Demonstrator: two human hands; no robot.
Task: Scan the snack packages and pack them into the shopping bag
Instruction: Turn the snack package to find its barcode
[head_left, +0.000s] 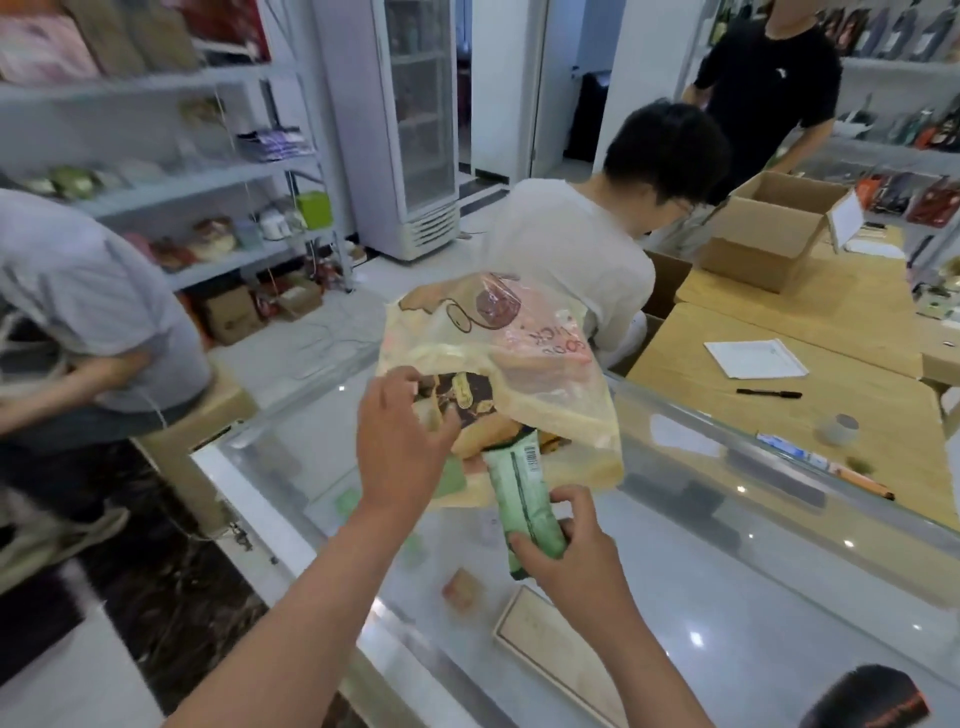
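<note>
My left hand (400, 441) pinches bag (550, 395) mouth open; right hand (566, 556) grips green pack (524, 499), half in. Risk: rim folds, pack snags.

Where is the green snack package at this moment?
In the head view, low in the centre, the green snack package is gripped by the right hand, its top end entering the shopping bag, whose opening the left hand holds.

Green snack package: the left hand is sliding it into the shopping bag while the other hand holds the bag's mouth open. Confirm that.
Wrong hand. The head view shows the right hand gripping the green snack package and sliding it into the shopping bag, while the left hand holds the bag's mouth open.
</note>
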